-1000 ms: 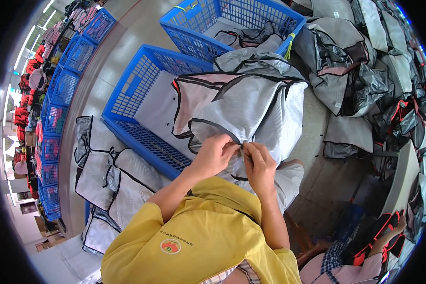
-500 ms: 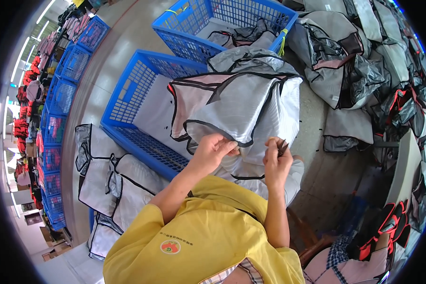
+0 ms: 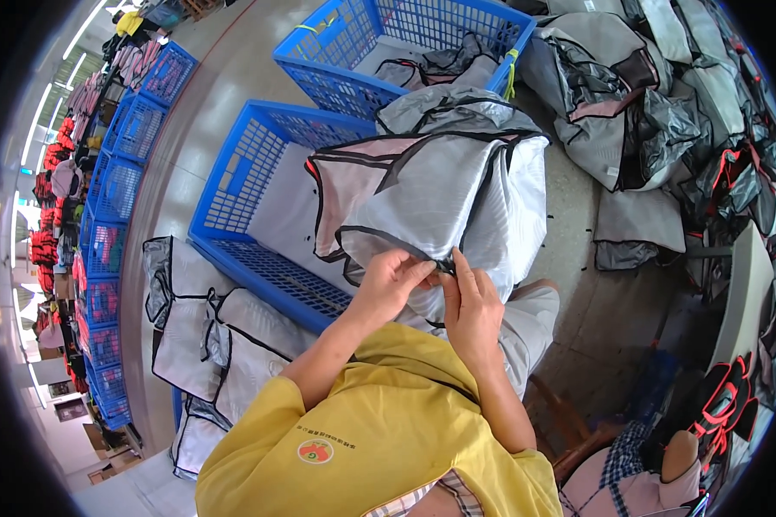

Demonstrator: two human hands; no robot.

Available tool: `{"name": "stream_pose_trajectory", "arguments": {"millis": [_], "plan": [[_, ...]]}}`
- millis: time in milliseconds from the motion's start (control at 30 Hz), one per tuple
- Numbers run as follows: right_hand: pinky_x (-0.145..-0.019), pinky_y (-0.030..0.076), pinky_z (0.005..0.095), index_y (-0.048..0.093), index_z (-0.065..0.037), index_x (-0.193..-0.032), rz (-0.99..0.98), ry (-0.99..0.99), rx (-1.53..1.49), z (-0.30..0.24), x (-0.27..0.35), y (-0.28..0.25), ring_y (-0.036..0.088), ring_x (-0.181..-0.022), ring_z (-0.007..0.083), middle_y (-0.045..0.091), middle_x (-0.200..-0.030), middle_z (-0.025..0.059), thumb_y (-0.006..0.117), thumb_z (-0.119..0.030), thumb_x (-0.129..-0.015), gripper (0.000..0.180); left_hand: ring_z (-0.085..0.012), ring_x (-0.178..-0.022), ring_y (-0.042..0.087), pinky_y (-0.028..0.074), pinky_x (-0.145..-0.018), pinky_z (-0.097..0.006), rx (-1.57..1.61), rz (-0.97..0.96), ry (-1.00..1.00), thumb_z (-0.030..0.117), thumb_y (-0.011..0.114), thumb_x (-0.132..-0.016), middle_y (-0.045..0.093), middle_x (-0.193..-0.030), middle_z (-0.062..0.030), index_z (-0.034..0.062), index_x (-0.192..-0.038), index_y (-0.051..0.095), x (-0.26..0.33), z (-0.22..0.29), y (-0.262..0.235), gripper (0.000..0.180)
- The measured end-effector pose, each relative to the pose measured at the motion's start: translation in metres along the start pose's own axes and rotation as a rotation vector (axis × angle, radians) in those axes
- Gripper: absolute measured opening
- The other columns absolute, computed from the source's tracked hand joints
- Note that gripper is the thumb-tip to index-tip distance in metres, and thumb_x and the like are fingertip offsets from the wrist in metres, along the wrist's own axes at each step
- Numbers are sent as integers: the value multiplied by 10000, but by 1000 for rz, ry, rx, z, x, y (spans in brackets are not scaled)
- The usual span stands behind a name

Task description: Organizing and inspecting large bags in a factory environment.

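A silvery-white sewn fabric piece (image 3: 431, 194) with black bound edges and pinkish panels drapes from the blue crate over my lap. My left hand (image 3: 384, 284) is closed on its black-edged lower corner, thumb and forefinger pinching the binding. Right beside it, my right hand (image 3: 474, 302) is closed around small dark thread snips (image 3: 446, 265). The snips' tip is at the corner by my left fingertips; the fingers partly hide the tool, so I cannot tell whether its blades touch the binding.
One blue crate (image 3: 220, 202) stands before me, and another blue crate (image 3: 319, 86) with folded pieces sits behind it. White bound pieces (image 3: 185, 323) lie at left. Heaped grey fabric pieces (image 3: 612, 112) cover the right side. A wooden stool (image 3: 560, 418) stands at lower right.
My right hand has moved left and inward with the snips, from apart on the right to the corner at my left fingers. The left hand still pinches the fabric.
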State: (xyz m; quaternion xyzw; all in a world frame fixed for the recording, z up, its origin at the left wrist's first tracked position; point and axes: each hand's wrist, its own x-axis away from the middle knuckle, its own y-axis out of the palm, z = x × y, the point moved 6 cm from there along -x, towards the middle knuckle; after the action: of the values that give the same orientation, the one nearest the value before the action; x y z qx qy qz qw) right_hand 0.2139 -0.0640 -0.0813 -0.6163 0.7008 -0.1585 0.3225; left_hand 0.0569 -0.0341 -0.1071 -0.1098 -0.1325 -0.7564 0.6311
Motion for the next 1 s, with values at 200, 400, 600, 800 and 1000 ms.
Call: {"name": "stream_pose_trajectory", "arguments": {"millis": [200,400,600,800,1000], "plan": [[-622,482,399,665,-21,-1302,-7,9,-3,1,0,0,591,-671,283,601,-767,122,668,-107,-980,334,-128,-857,700,553,-782,-270,-25,-10,5,186,655,-1019,756,-933,-108,-73,-998,673,2,2,1,260],[-619,478,398,662,-13,-1299,-27,47,-41,4,0,3,586,-658,288,600,-771,129,650,-123,-999,320,-127,-857,699,555,-791,-272,9,-6,17,186,650,-1023,756,-941,-109,-73,-1009,671,2,4,3,260],[-620,480,397,664,-11,-1297,-34,68,-54,3,-1,1,588,-654,292,606,-779,136,644,-125,-1005,315,-134,-868,704,554,-791,-271,33,-12,40,187,649,-1025,753,-946,-106,-73,-1029,670,1,3,3,261],[-623,487,394,657,-3,-1303,-14,56,-79,6,-1,4,595,-655,297,612,-789,146,633,-115,-1009,316,-133,-855,691,543,-799,-274,48,-3,-15,218,644,-1029,746,-933,-97,-63,-1013,689,1,-4,5,285],[-654,505,384,647,5,-1314,-54,69,-167,8,-3,9,624,-690,311,646,-853,169,617,-117,-1021,319,-141,-776,663,530,-768,-285,296,44,-172,501,593,-1034,731,-866,-86,-34,-887,718,-8,-29,7,569]]}}
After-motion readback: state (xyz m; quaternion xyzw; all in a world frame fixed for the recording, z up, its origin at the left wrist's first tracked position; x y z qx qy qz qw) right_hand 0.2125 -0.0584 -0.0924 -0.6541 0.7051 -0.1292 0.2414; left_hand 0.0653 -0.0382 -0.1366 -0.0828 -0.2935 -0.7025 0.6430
